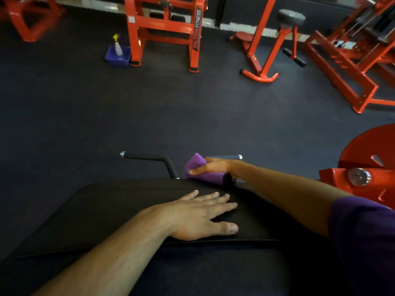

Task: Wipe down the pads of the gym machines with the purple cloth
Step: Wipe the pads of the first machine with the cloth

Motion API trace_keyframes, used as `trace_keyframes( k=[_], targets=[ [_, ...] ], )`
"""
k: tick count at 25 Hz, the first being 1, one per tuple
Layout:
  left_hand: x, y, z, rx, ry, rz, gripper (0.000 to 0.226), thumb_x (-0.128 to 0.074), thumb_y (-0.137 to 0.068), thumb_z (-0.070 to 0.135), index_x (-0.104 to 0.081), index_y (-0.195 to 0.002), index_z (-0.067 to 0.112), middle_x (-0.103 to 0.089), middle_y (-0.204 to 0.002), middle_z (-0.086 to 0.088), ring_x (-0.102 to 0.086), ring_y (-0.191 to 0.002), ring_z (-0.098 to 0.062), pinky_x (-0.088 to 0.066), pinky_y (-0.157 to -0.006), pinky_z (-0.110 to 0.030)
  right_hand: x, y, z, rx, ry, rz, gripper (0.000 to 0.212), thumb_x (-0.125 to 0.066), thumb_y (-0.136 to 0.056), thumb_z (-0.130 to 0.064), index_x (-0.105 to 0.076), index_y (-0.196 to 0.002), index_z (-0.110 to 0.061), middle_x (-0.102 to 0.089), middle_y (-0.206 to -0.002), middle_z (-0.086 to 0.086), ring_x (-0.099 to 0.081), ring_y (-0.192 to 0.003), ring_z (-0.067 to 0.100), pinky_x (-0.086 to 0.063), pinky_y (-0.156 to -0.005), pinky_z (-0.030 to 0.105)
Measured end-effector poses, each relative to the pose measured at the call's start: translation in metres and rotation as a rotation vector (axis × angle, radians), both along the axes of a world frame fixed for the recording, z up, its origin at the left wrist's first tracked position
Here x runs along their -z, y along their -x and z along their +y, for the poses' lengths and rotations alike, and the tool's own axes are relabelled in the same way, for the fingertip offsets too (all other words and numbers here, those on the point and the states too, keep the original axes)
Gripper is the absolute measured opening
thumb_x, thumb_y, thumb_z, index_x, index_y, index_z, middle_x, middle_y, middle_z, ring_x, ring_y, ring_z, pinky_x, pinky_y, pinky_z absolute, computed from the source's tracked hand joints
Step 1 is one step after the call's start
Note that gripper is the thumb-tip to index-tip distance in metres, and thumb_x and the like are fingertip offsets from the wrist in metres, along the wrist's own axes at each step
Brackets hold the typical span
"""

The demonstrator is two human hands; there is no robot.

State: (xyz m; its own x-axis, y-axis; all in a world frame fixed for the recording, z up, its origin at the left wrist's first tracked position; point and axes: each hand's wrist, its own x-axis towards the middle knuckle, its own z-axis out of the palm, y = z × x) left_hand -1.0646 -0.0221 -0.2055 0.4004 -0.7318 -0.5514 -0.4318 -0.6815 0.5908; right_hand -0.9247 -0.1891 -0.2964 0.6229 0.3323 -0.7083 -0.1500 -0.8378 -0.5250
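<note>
Leaning over the big black pad. Resting the flat, open left hand on top of it. Pressing the purple cloth around a handle at the pad's far edge, gripping with the right hand.

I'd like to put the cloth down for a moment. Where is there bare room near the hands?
The black pad is bare left of the left hand, out to its left edge. The floor between pad and orange frame is open too. It is crowded at the far right corner, where the right hand holds the purple cloth among the handlebars.
</note>
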Motion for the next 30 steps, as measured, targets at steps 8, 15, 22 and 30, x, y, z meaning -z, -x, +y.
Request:
trace_keyframes(
  k=[8,15,22,30],
  targets=[
    [0.006,0.001,0.001,0.014,-0.009,-0.024,0.074,-0.019,-0.097,0.078,0.002,-0.161,0.049,0.015,-0.167,0.026,0.019,-0.151,0.006,0.013,-0.128,-0.043,-0.034,0.044,-0.190,0.384,0.180,0.021,0.061,-0.076,-0.079,-0.061,-0.053,-0.127,-0.031,-0.057,-0.131,0.001,-0.058,-0.117,0.024,-0.045,-0.102,0.040],
    [-0.006,0.003,-0.002,0.023,-0.031,-0.023,0.072,-0.022,-0.100,0.073,0.000,-0.162,0.046,0.012,-0.168,0.024,0.017,-0.152,0.005,0.012,-0.128,-0.041,-0.026,0.031,-0.107,0.169,0.130,-0.123,0.041,-0.066,-0.097,-0.033,-0.060,-0.130,-0.010,-0.062,-0.123,0.004,-0.060,-0.112,0.022,-0.043,-0.096,0.028],
    [-0.037,0.030,0.084,-0.224,-0.119,-0.067,0.072,-0.031,-0.099,0.073,-0.008,-0.162,0.048,0.003,-0.166,0.029,0.008,-0.151,0.011,0.006,-0.127,-0.028,-0.016,0.016,-0.018,0.063,-0.076,-0.194,0.024,-0.064,-0.099,-0.037,-0.065,-0.115,-0.020,-0.063,-0.114,0.001,-0.061,-0.098,0.012,-0.048,-0.096,0.028],
    [-0.045,0.065,0.143,-0.397,-0.159,-0.128,0.065,-0.029,-0.098,0.074,-0.019,-0.159,0.054,-0.005,-0.167,0.030,0.002,-0.153,0.009,-0.001,-0.130,-0.035,-0.004,0.003,0.013,0.076,0.058,-0.036,0.037,-0.065,-0.092,-0.047,-0.060,-0.118,-0.021,-0.059,-0.134,0.008,-0.056,-0.115,0.023,-0.041,-0.100,0.035]
  ],
)
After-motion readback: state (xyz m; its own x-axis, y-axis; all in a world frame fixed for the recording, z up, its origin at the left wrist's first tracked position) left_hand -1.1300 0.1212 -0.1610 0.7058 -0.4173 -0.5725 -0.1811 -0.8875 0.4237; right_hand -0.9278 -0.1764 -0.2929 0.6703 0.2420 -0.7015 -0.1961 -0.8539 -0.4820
